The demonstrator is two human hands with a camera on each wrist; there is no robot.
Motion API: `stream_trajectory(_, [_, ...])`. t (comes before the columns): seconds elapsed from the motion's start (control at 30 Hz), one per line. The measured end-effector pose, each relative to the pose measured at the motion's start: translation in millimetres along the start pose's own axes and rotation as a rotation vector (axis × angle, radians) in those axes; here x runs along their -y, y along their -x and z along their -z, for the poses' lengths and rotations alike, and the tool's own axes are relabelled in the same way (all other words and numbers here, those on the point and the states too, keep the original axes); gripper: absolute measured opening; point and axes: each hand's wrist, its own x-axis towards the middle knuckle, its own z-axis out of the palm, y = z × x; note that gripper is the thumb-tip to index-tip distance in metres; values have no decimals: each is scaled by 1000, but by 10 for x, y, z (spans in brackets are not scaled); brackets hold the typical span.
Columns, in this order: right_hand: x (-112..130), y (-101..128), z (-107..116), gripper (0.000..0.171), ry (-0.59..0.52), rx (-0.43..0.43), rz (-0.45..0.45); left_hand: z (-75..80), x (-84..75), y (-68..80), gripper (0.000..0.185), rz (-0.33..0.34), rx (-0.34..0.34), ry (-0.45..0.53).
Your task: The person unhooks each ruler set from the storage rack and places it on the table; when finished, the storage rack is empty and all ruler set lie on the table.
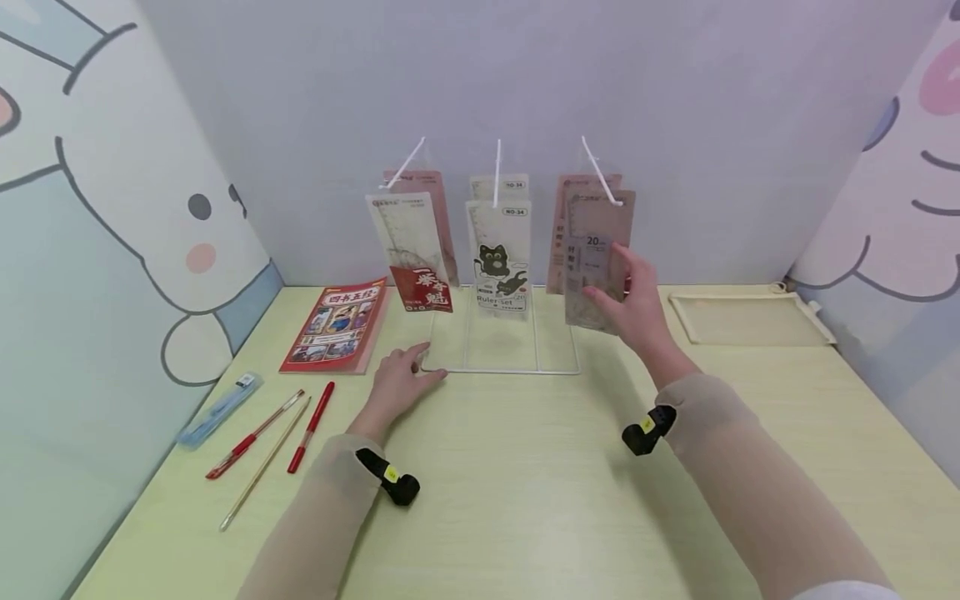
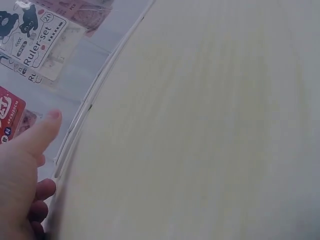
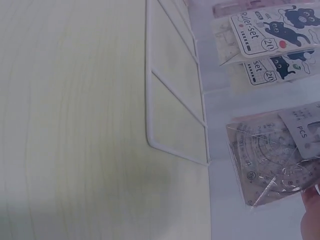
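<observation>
My right hand (image 1: 643, 312) pinches the right edge of a greyish, clear-wrapped ruler set (image 1: 588, 292) hanging on the right hook (image 1: 600, 171) of a white wire display rack (image 1: 517, 371). A protractor shows through its wrapper in the right wrist view. Behind it hangs a pinker packet (image 1: 558, 258). My left hand (image 1: 397, 383) lies at the rack's front left corner, thumb and index finger spread. In the left wrist view its thumb (image 2: 42, 132) points up and the other fingers bend loosely beside the wire base (image 2: 75, 122).
The middle hook carries cat-print ruler sets (image 1: 498, 258), the left one a white-and-red set (image 1: 412, 250) before a pink one. To the left lie a red book (image 1: 336, 327), a blue case (image 1: 220, 411), two red pens (image 1: 311, 427) and a pencil (image 1: 264, 467). A beige mesh pouch (image 1: 750, 319) lies right.
</observation>
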Motion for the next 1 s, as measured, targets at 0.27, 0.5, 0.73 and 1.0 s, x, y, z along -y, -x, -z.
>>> stream_trajectory(0.27, [41,68,28,76,-137,-88,7,-28,-15,-32,65,-27,-41,-67])
stream_trajectory(0.5, [58,165,73,74,-117,-101,17,-49,12,-26,61,-15,-62,-87])
stream_trajectory(0.73, [85,260,148,74,-95,-98,26,-49,3,-13,57,21,-49,-83])
stream_trajectory(1.0, [145,354,235,74,-94,-91,33,-48,-15,-22,54,27,-50,-121])
